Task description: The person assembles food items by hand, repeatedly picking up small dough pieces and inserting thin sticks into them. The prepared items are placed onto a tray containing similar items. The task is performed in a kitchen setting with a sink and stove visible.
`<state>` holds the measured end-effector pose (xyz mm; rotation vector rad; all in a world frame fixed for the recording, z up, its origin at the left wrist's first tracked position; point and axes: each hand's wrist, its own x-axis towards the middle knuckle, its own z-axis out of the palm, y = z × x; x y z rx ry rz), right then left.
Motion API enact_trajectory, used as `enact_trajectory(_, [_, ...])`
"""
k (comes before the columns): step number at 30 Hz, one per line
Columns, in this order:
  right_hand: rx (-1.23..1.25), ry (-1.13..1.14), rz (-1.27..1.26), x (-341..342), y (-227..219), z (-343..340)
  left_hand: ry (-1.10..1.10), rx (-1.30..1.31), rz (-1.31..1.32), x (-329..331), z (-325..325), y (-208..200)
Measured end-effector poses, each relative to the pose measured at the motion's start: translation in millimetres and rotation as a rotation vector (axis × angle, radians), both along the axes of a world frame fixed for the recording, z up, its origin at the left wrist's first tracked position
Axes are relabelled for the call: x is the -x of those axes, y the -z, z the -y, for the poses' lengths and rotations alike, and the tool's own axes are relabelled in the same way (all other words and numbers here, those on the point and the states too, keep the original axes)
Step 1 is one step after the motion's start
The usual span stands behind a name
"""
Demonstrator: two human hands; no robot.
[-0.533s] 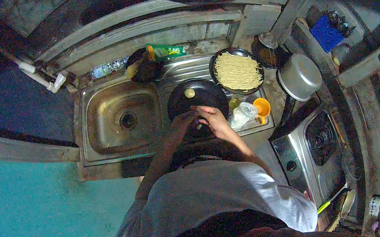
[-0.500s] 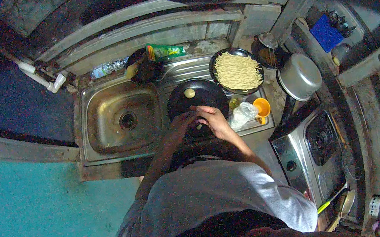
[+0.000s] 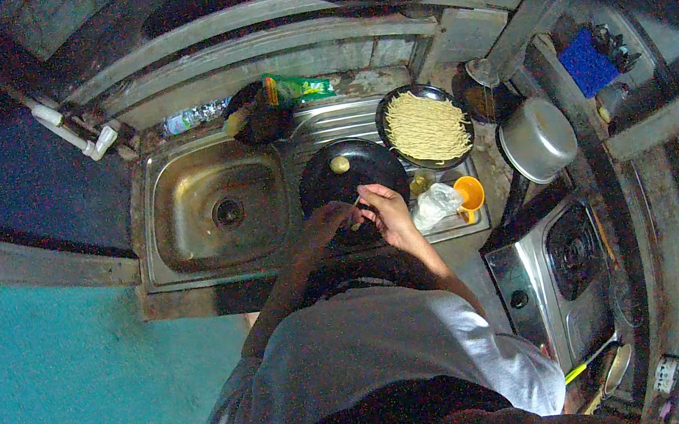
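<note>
A round black plate [image 3: 325, 177] lies on the sink's drainboard in front of me, with a small pale dough ball [image 3: 339, 164] near its far side. Over its near part, my left hand [image 3: 330, 221] and my right hand [image 3: 388, 214] come together, fingertips bent and pinched. Between them a small pale piece of dough [image 3: 358, 202] barely shows; its shape is too small to make out. Shadow covers most of my left fingers. Beyond to the right, a second black plate [image 3: 386, 134] carries a heap of thin pale dough strands [image 3: 428, 127].
Right of my hands are a clear plastic bag of white powder [image 3: 437, 205] and an orange mug [image 3: 469, 192]. Left lies the steel sink basin [image 3: 191, 237]. A metal pot [image 3: 537, 138] and a gas stove [image 3: 541, 286] stand right. Behind lie a bottle [image 3: 194, 118] and green packet [image 3: 301, 87].
My right fingers have shifted slightly and opened a small gap from my left fingertips, where the pale piece shows. Plates and other things stay in place.
</note>
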<state>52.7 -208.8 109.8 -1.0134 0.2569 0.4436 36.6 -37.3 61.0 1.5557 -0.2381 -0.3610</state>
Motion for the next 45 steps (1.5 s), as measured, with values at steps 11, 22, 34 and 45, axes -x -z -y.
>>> enact_trajectory(11, [0.136,-0.237,-0.132,7.2,28.6,6.2,-0.120,0.082,-0.162,4.5,7.9,-41.2])
enact_trajectory(22, [-0.059,-0.151,-0.150,2.6,13.5,5.8,-0.028,-0.333,-0.058,2.1,-6.8,-34.9])
enact_trajectory(34, [0.018,-0.054,-0.183,1.8,15.0,1.5,-0.024,-0.040,-0.121,8.5,-2.1,-42.7])
enact_trajectory(45, [0.441,-0.395,-0.042,1.7,81.2,-1.2,-0.314,-0.116,-0.148,11.1,0.7,-32.6])
